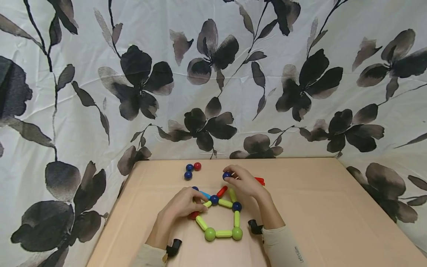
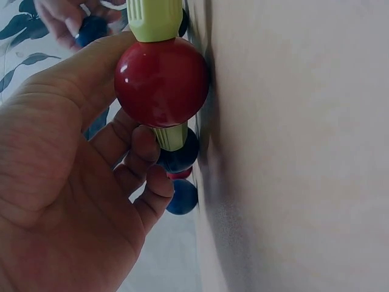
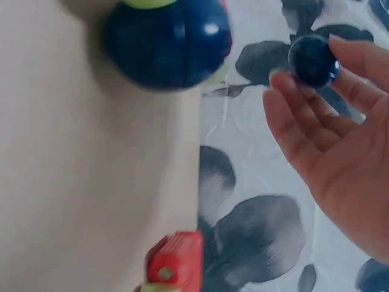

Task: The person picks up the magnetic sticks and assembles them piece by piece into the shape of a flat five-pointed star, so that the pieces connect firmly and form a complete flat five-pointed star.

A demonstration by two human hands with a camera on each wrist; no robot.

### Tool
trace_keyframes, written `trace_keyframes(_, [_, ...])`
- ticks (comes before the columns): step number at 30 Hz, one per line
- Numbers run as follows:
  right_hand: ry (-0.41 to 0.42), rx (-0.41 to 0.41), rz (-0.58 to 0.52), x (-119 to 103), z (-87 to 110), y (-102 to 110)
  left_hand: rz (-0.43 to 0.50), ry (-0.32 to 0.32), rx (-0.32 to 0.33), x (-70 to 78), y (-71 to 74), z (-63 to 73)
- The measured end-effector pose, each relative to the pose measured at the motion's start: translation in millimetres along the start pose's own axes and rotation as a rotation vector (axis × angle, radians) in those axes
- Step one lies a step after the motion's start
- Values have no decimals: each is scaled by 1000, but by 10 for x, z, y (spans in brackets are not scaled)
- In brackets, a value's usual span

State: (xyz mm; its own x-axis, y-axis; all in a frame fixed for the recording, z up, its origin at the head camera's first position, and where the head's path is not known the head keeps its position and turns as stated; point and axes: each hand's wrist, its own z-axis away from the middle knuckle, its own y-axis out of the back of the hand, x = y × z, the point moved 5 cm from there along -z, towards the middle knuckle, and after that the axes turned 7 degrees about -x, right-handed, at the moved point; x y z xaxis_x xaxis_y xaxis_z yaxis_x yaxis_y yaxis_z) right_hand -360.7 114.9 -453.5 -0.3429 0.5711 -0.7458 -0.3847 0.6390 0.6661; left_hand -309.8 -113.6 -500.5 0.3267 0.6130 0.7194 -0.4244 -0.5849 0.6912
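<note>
On the table lies a frame of magnetic building sticks and balls, with green sticks (image 1: 224, 234), green balls (image 1: 209, 234), blue balls (image 1: 214, 200) and a red ball (image 2: 161, 82). My left hand (image 1: 183, 203) holds the frame at its left side, fingers curled beside the red ball; its exact contact is partly hidden. A light blue stick (image 1: 205, 194) and a red stick (image 1: 222, 191) reach outward from the frame's top. Above the frame's far right side, my right hand (image 1: 246, 181) pinches a loose blue ball (image 3: 313, 61) between thumb and fingertips.
Loose blue balls (image 1: 188, 175) and a red ball (image 1: 197, 166) sit near the table's far edge. Red sticks (image 1: 260, 181) lie behind my right hand. A flowered cloth (image 1: 253, 92) hangs behind the table (image 1: 317, 207).
</note>
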Motion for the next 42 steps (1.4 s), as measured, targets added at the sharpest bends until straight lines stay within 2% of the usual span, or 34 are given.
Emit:
trace_keyframes(8, [-50, 34, -166, 251, 68, 15, -3, 13, -4, -1, -12, -15])
trace_keyframes(13, [-106, 41, -204, 327, 81, -14, -12, 6, 1, 12, 4, -14])
trace_keyframes(18, [-120, 30, -210, 384, 69, -42, -2, -2, 0, 25, -2, -11])
trace_keyframes(26, [-148, -55, -178, 482, 24, -138, -15, 25, -4, 3, 0, -3])
trace_keyframes(29, [-161, -78, -187, 508, 19, -160, -14, 18, -6, 2, 1, -1])
trace_keyframes(42, [-170, -92, -193, 546, 41, -165, -14, 15, -6, 8, -14, -1])
